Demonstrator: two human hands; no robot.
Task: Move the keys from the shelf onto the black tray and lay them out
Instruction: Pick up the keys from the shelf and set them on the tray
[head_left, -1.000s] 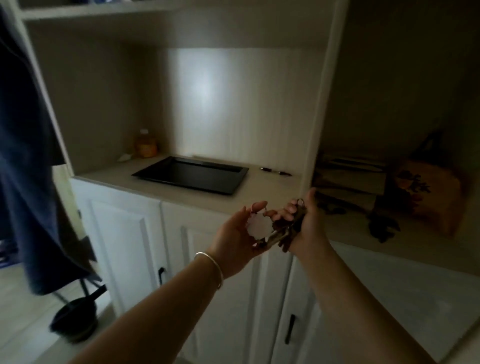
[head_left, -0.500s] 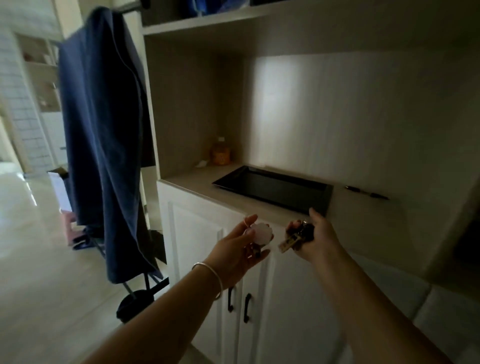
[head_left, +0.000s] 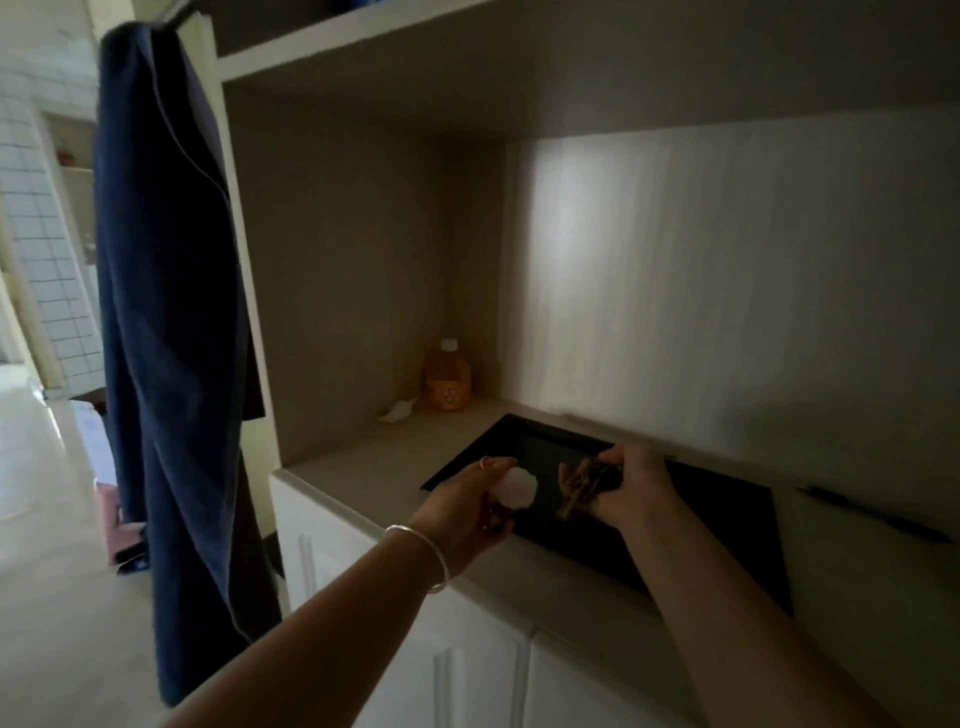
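A black tray (head_left: 717, 525) lies flat on the beige counter inside the cabinet niche. Both my hands hover over its near left part. My right hand (head_left: 631, 488) grips a bunch of dark and brass keys (head_left: 579, 486), which hang from its fingers just above the tray. My left hand (head_left: 470, 506), with a silver bangle on the wrist, holds a pale round key tag (head_left: 517, 491) between thumb and fingers. Whether the tag is joined to the bunch is too dim to tell.
An orange bottle (head_left: 448, 382) and a small white object (head_left: 399, 411) stand in the back left corner of the niche. A dark pen (head_left: 872, 514) lies on the counter right of the tray. A dark blue garment (head_left: 166, 332) hangs at the cabinet's left side.
Both hands have gone forward from in front of the cabinet doors to above the tray, carrying keys and tag. The hands have drawn apart. The view has swung left and closer.
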